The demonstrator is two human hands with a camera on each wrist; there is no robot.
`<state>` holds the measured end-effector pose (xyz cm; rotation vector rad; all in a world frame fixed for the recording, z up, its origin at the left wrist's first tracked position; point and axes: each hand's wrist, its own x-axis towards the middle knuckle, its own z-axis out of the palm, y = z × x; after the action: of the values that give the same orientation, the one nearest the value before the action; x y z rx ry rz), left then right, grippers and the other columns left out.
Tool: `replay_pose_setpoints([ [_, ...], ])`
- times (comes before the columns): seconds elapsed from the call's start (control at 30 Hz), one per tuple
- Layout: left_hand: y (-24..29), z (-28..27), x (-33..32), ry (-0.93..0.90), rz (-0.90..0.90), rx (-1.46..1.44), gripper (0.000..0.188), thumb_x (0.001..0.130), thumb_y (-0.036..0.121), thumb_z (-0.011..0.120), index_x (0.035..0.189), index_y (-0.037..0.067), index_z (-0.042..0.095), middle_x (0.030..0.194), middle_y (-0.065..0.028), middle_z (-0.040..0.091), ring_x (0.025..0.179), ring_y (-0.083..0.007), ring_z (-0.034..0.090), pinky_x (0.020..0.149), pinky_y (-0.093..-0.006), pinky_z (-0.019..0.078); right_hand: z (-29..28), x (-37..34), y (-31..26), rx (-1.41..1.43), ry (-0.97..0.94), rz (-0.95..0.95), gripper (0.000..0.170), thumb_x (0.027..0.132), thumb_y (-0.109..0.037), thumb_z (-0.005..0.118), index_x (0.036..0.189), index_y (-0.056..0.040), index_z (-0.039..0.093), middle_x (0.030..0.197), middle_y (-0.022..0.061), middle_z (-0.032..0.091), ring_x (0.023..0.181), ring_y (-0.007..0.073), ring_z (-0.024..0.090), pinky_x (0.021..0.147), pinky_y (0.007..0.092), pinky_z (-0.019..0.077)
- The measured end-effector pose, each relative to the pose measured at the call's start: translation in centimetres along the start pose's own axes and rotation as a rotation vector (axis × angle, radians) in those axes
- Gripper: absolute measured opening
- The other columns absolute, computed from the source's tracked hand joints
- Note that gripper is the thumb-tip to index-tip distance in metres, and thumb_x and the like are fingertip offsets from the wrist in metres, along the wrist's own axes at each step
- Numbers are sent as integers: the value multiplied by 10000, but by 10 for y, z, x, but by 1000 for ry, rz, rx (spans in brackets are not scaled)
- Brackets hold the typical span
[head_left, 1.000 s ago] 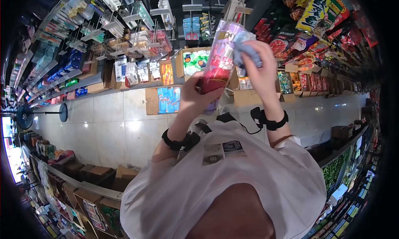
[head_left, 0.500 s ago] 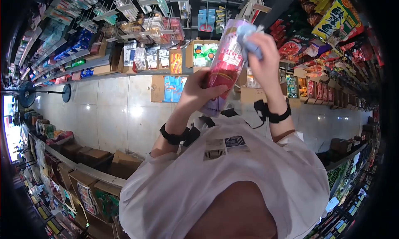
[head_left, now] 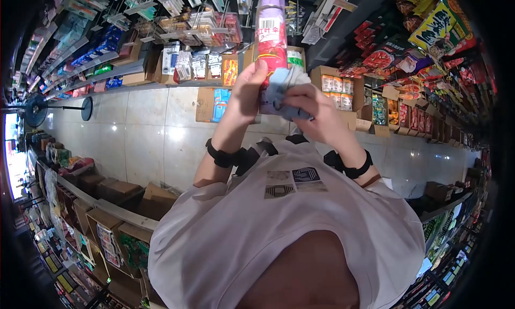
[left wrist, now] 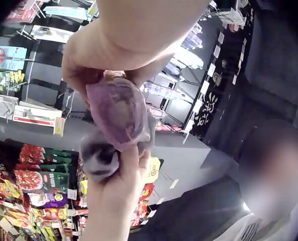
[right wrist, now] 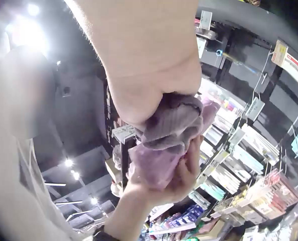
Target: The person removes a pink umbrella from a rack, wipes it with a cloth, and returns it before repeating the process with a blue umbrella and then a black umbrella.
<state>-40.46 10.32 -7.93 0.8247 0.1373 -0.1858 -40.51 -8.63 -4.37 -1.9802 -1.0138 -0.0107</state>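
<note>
A purple folded umbrella in a clear and red plastic sleeve (head_left: pixel 271 38) points up and away from the chest in the head view. My left hand (head_left: pixel 247 91) grips it around its lower half, thumb laid along the front. Bunched in my right hand (head_left: pixel 319 113) is a blue-grey cloth (head_left: pixel 289 89), pressed against the sleeve's lower part. From the left wrist, the umbrella's purple near end (left wrist: pixel 119 113) shows with the cloth (left wrist: pixel 98 160) beside it. The right wrist view has the cloth (right wrist: pixel 174 125) lying over the purple sleeve (right wrist: pixel 151 165), my left hand (right wrist: pixel 184 175) beneath.
Hooks with hanging goods (head_left: pixel 204 30) fill the rack ahead. Open cardboard boxes of packets (head_left: pixel 338 91) line the low shelf, with snack bags (head_left: pixel 378 59) to the right. Behind a tiled floor (head_left: pixel 145 115) runs another shelf with boxes (head_left: pixel 120 191).
My right hand has moved the cloth from the umbrella's far upper end down to its lower part, near my left hand. The umbrella has swung from leaning right to nearly straight ahead.
</note>
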Motion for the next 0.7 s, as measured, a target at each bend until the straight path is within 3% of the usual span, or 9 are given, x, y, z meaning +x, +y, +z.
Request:
replay_pose_setpoints([
  [0.33,-18,8,2,-1,37,106,314,967,280,558,1174,44,555,976,-19,656,828,-79,606,736,-234,477,-5,-2,4,-30,77,47,347,641,73,649,974,-21,675,999,98,610,927,277,619,801,346,501],
  [0.53,-25,-4,-5,-101,78,292,278,959,231,580,1143,23,566,974,-33,661,814,-79,614,725,-230,487,-13,8,23,-105,307,4,425,672,68,616,1084,-33,639,977,137,597,940,299,614,835,347,484],
  [0.63,-25,5,-14,-34,107,266,269,959,205,580,1139,7,563,987,-43,662,833,-86,619,743,-235,494,-32,20,3,-166,403,47,488,701,59,597,1176,-53,603,968,143,598,905,291,620,808,342,491],
  [0.7,-18,8,-19,-63,113,285,269,960,193,577,1150,3,560,993,-43,661,851,-87,618,762,-238,494,-52,21,-12,-166,362,25,561,702,47,594,1246,-93,578,946,135,604,798,269,607,739,336,492],
])
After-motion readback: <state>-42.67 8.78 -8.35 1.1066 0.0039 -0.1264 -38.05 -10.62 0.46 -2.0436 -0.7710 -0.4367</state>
